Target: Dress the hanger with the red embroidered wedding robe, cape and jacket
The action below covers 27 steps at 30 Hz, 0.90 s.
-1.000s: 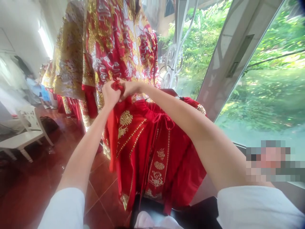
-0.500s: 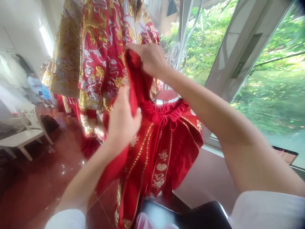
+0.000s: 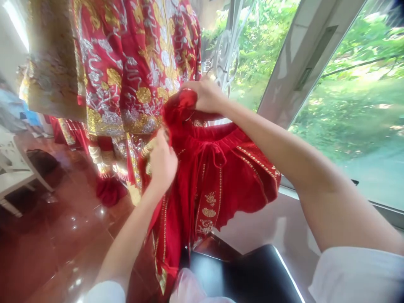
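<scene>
A red skirt (image 3: pixel 235 185) with a gathered drawstring waist, gold beading and embroidered motifs hangs in front of me. My right hand (image 3: pixel 205 97) is closed on a bunched fold of its red cloth at the top. Lower and to the left, my left hand (image 3: pixel 164 160) grips the skirt's edge, its fingertips partly hidden by the cloth. A drawstring bow (image 3: pixel 219 155) dangles at the waist front. Just behind my hands hangs a red jacket (image 3: pixel 132 75) covered in gold and silver embroidery.
A gold garment (image 3: pixel 53 63) hangs at the left beside the jacket. A white chair (image 3: pixel 15 168) stands on the shiny red floor (image 3: pixel 78 235). A window (image 3: pixel 353 105) lies to the right, and a glossy black surface (image 3: pixel 246 273) is below the skirt. A person (image 3: pixel 12 105) is at far left.
My right hand has come down with the bunched cloth, and the skirt's waist opening has spread wider. My left hand has shifted slightly. The view has swung to the right.
</scene>
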Each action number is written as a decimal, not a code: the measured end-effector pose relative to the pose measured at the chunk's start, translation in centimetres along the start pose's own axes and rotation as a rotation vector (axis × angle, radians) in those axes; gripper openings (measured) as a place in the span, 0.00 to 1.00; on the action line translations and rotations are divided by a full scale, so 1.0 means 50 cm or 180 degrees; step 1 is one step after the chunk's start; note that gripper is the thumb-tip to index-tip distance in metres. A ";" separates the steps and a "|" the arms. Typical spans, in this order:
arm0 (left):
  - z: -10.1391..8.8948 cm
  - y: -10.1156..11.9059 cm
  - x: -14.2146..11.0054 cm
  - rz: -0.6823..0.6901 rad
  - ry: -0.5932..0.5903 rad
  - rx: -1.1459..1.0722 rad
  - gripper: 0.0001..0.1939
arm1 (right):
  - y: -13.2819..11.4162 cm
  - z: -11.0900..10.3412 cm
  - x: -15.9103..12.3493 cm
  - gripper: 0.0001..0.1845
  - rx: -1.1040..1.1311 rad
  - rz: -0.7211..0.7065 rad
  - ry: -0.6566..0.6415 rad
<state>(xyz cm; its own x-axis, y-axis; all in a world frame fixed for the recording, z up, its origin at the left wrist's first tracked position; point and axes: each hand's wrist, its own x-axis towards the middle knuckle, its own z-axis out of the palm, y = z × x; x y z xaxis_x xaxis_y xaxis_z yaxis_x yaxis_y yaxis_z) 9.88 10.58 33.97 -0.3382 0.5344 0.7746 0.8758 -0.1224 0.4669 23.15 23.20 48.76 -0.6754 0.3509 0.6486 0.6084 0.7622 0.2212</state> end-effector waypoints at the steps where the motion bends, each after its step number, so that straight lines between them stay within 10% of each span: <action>1: 0.022 0.010 -0.003 0.0055 0.0025 -0.0235 0.28 | -0.003 0.003 0.002 0.25 0.0054 0.0068 -0.0003; 6: 0.100 0.032 -0.025 0.0242 -0.0051 -0.0988 0.26 | -0.013 0.015 0.006 0.24 -0.0042 0.0248 0.0019; 13: 0.009 -0.009 0.053 0.0450 0.0239 -0.0370 0.21 | -0.014 0.027 0.002 0.19 -0.0061 0.0205 0.0035; 20: 0.062 0.028 0.163 0.0173 -0.0410 0.0423 0.33 | -0.022 0.015 -0.005 0.22 -0.0185 0.0249 0.0016; 23: 0.080 0.026 0.170 0.0293 -0.0481 0.0423 0.27 | -0.012 0.016 -0.126 0.34 -0.0089 0.0496 0.0351; 27: 0.086 0.009 0.171 0.0478 -0.0506 0.0404 0.24 | -0.009 0.049 -0.514 0.30 -0.0377 0.2385 0.1249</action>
<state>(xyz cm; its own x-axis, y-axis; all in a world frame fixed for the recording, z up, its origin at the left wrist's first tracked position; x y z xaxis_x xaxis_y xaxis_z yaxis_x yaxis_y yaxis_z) 8.85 18.70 38.98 -0.1513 0.6443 0.7497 0.9518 -0.1097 0.2864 39.18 15.18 30.20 0.1028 0.5092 0.8545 0.8911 0.3345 -0.3065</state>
